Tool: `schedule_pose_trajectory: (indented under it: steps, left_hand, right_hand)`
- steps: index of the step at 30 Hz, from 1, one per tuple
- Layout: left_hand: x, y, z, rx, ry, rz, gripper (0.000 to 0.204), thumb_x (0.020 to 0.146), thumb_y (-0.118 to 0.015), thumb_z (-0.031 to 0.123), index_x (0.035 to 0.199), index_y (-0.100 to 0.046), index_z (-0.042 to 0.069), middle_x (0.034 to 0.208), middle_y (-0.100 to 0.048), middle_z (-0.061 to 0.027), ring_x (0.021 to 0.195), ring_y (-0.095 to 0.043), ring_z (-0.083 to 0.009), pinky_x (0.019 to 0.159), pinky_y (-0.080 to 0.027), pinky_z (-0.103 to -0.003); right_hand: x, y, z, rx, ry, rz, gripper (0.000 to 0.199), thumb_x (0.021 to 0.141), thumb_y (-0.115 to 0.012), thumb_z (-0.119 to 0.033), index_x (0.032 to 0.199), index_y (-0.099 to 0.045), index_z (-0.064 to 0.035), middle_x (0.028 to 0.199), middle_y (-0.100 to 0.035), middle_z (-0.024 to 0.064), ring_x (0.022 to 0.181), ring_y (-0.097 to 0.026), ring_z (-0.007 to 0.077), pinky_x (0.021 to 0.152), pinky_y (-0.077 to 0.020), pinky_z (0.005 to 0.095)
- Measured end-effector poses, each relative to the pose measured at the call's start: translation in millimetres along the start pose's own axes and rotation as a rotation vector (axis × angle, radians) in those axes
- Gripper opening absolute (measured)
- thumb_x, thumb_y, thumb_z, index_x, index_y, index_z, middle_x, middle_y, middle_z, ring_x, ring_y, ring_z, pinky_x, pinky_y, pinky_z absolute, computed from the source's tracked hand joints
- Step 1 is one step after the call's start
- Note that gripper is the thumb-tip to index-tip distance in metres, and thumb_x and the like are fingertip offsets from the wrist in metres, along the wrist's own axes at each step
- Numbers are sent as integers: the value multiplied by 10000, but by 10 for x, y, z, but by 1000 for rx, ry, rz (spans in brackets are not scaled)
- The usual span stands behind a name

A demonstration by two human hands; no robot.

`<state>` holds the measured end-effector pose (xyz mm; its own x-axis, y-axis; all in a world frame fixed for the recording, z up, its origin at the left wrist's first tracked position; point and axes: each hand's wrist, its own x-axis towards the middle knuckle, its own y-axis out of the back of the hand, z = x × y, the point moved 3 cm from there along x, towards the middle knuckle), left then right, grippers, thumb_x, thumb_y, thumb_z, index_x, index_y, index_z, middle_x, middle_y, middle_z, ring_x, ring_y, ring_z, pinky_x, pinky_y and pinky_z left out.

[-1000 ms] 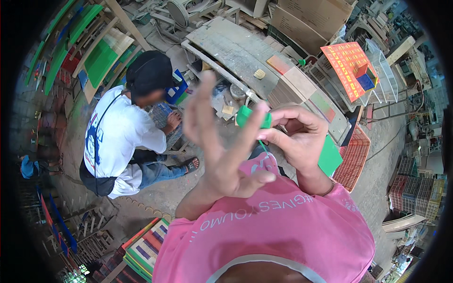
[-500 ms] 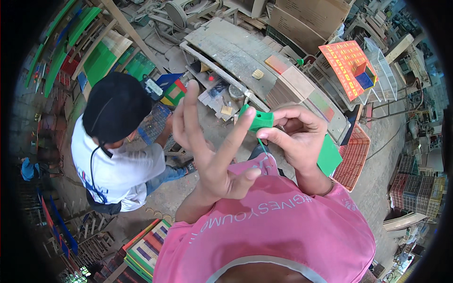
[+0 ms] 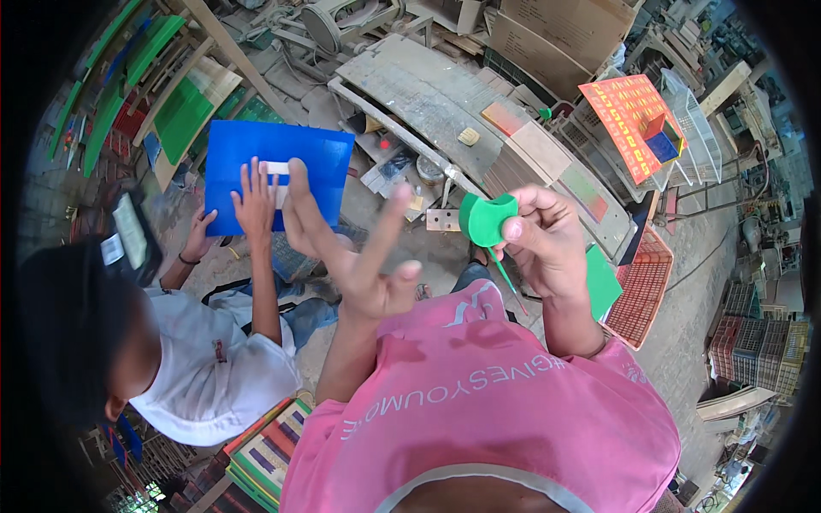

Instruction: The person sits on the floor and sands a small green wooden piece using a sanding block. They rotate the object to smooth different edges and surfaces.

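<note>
We're mid-inspection: right hand [image 3: 547, 244] pinches flat green notched plastic piece [image 3: 487, 220]; left hand [image 3: 355, 256] splayed empty at 9 o'clock; next needs its grip.

We see a small green piece [image 3: 487, 219] — flat, rounded at the edges, a curved notch cut into its top, held up in the air, a thin green stick [image 3: 508, 280] pointing down below it.

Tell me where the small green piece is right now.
In the head view, the small green piece is pinched in the right hand, right of centre, above the pink shirt and across from the open left hand.
</note>
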<state>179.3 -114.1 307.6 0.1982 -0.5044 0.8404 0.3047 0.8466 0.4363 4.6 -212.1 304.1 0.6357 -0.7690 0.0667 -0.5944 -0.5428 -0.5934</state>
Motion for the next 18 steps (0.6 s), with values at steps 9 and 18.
schedule_pose_trajectory:
  steps: [9, 18]
  left_hand:
    - [78, -97, 286, -261, -177, -55, 485, 947, -342, 566, 1124, -698, 288, 1437, -341, -292, 1241, -353, -361, 1045, -208, -450]
    - [249, -256, 31, -420, -40, -3, 661, 954, -193, 600, 1098, -716, 223, 1410, -380, -278, 1240, -350, -357, 1050, -211, -429]
  right_hand:
    - [-10, 6, 147, 234, -193, -96, 236, 862, -666, -62, 1056, -614, 63, 896, -675, 132, 729, -663, 166, 631, -553, 293]
    - [-43, 70, 264, 369, -318, -267, 264, 911, -601, -84, 1121, -573, 74, 953, -667, 144, 761, -673, 184, 661, -567, 309]
